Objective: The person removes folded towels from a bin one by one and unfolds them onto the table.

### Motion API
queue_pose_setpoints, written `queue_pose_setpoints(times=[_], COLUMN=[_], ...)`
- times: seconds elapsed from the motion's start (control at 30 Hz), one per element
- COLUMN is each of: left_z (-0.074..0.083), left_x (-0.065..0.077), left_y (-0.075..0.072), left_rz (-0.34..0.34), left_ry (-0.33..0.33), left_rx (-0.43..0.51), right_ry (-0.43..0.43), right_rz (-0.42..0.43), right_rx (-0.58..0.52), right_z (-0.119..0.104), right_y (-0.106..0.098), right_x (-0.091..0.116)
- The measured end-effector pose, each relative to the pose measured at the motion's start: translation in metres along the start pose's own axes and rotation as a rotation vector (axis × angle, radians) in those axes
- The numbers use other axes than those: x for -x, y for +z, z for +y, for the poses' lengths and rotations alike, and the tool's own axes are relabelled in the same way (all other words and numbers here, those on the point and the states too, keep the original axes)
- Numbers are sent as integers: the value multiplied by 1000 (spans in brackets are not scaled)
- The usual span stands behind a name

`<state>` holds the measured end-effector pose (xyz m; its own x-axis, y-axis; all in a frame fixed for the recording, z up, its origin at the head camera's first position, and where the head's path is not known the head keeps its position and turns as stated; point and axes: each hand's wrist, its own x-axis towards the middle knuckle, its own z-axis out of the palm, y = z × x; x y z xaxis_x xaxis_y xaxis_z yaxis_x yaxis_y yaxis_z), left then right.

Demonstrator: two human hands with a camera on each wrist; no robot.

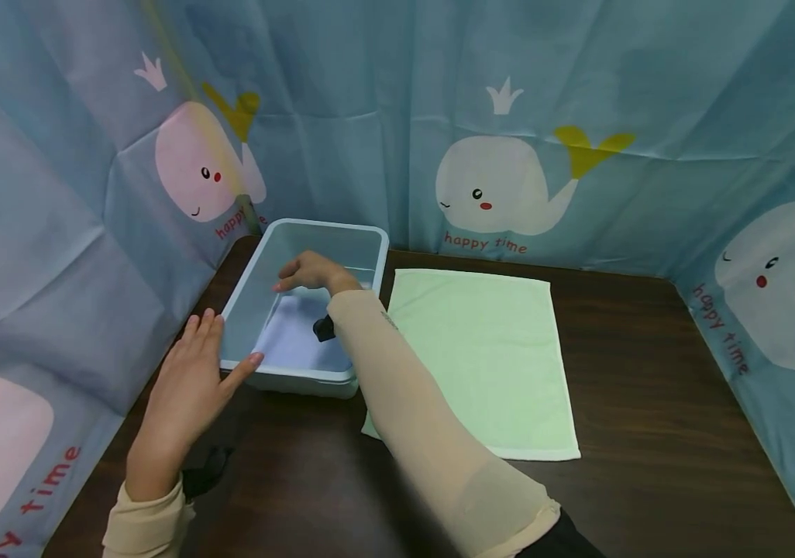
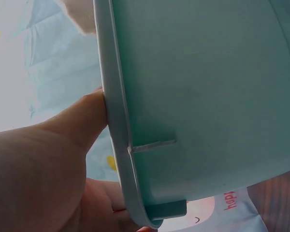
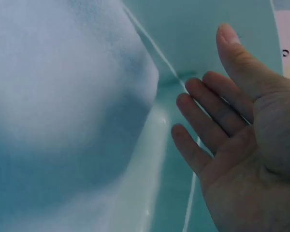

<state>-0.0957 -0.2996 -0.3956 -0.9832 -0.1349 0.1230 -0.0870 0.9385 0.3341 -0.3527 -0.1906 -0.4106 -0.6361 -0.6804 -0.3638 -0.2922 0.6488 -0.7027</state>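
A pale blue-green plastic tub (image 1: 279, 381) stands at the back left of the table. My left hand (image 1: 188, 380) touches its near left corner, thumb on the front rim and fingers along the left side; the left wrist view shows the thumb (image 2: 89, 113) against the rim. Inside the tub hovers my right hand (image 1: 310, 273), fingers loosely bent and holding nothing. In the right wrist view this hand (image 3: 232, 130) has its palm and fingertips bare. A pale bluish flat piece (image 1: 293, 333), maybe cloth, lies on the tub's floor; the right forearm hides some of it.
A light green towel (image 1: 488, 356) lies flat right of the tub, partly under the right forearm. Whale-printed blue curtains (image 1: 342, 139) enclose the dark wooden table (image 1: 648, 403) at the back and sides. A black strap piece (image 1: 324, 328) sits at the right wrist.
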Motion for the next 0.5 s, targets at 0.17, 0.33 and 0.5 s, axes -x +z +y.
queue_pose_setpoints(times=[0.17,0.33,0.5], left_z=[1,2,0], left_x=[0,0,0], left_y=[-1,0,1], left_rz=[-11,-4,20], left_ry=[-20,-24,-16], left_rx=[-1,3,-7], right_ry=[18,80,188], right_rz=[25,64,24], right_rx=[-14,-93,-133], right_z=[-1,1,1], right_y=[5,8,8], right_x=[-7,-10,-12])
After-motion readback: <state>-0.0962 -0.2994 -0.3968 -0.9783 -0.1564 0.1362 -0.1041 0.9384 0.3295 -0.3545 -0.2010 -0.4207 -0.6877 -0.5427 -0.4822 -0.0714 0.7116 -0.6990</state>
